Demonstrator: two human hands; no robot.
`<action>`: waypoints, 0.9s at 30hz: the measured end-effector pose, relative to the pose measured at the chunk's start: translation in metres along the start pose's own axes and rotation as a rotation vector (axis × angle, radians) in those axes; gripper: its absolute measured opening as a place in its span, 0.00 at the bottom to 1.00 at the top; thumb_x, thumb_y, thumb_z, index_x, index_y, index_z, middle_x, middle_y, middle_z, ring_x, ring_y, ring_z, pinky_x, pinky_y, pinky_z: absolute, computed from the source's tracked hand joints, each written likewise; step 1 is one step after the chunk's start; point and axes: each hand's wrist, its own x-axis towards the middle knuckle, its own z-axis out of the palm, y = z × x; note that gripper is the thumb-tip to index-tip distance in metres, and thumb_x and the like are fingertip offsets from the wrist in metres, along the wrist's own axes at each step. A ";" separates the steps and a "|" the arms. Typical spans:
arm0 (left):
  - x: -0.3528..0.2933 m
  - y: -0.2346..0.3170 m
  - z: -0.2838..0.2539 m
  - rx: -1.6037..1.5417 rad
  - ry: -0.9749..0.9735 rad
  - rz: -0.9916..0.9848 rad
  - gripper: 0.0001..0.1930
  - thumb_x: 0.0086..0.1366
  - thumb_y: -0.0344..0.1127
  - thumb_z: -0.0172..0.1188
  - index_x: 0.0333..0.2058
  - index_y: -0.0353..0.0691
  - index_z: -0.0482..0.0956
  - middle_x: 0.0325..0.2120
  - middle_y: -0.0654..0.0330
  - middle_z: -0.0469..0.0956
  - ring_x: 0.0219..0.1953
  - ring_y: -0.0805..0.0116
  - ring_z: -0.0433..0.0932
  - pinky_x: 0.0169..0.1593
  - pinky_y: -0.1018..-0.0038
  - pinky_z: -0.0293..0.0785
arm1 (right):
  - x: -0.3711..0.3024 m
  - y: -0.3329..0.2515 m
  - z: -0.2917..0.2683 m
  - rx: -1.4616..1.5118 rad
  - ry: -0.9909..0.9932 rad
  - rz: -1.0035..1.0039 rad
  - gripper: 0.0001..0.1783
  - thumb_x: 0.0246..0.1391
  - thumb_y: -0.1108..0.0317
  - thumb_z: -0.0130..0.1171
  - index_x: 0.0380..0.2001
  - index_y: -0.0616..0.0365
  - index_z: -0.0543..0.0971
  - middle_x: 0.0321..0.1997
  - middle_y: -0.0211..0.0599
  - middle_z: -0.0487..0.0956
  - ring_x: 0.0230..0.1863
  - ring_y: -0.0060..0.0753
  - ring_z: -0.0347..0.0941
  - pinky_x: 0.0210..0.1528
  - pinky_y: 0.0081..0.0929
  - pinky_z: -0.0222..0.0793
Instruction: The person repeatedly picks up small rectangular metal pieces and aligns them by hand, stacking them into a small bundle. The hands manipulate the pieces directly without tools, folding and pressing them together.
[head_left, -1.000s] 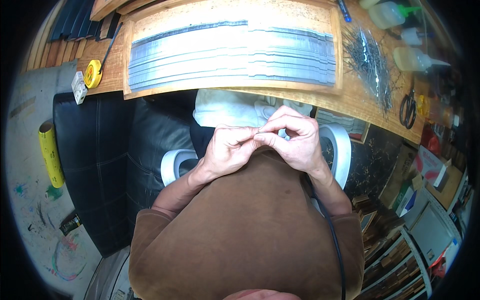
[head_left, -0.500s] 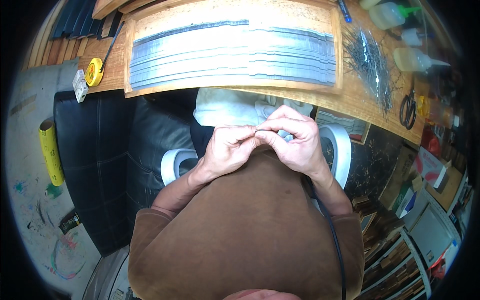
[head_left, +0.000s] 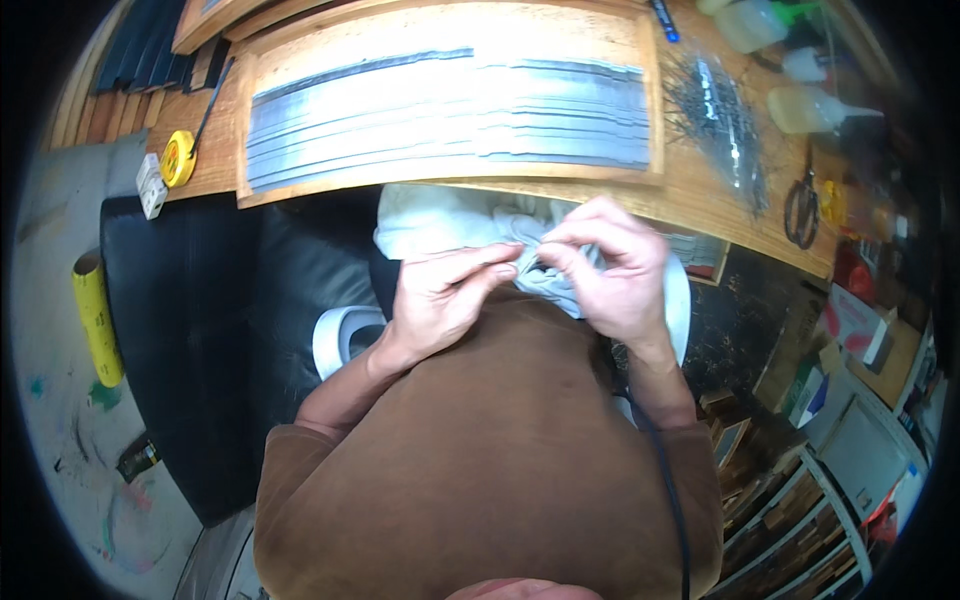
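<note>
My left hand and my right hand face each other in front of my chest, just below the table's near edge. Thumb and index finger of each are pinched together, with a small gap between the two pinches. Whatever they hold, if anything, is too small to make out. Beyond them on the wooden table lies a shallow wood-framed tray, with rows of thin grey strips that shine under bright light. To its right is a loose pile of thin dark wire-like pieces.
Black scissors, a blue pen and squeeze bottles are on the table's right side. A yellow tape measure sits at left. White cloth covers my lap. A black sofa and yellow roll are at left.
My hands were touching at the fingertips and have come apart, the right one moving slightly right. The table has shifted a little left in view.
</note>
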 end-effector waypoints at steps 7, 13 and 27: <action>0.016 -0.008 0.007 -0.057 -0.076 0.140 0.12 0.67 0.18 0.67 0.49 0.29 0.87 0.42 0.48 0.90 0.45 0.62 0.90 0.50 0.72 0.86 | 0.033 -0.037 -0.104 -0.472 0.488 -0.035 0.02 0.56 0.77 0.74 0.33 0.63 0.89 0.35 0.33 0.86 0.34 0.23 0.80 0.37 0.19 0.74; 0.044 0.005 0.015 0.005 -0.145 0.267 0.16 0.65 0.19 0.69 0.51 0.34 0.87 0.40 0.52 0.90 0.40 0.66 0.90 0.45 0.76 0.84 | 0.011 -0.041 -0.059 -0.359 0.138 -0.082 0.05 0.51 0.80 0.73 0.33 0.61 0.89 0.34 0.33 0.84 0.36 0.27 0.80 0.39 0.26 0.76; 0.084 0.015 0.006 0.332 -0.091 0.626 0.21 0.54 0.15 0.66 0.46 0.41 0.89 0.22 0.57 0.78 0.22 0.61 0.76 0.30 0.71 0.74 | 0.033 0.000 -0.015 -0.042 -0.007 -0.287 0.16 0.49 0.83 0.75 0.42 0.56 0.91 0.35 0.31 0.81 0.36 0.25 0.78 0.38 0.23 0.74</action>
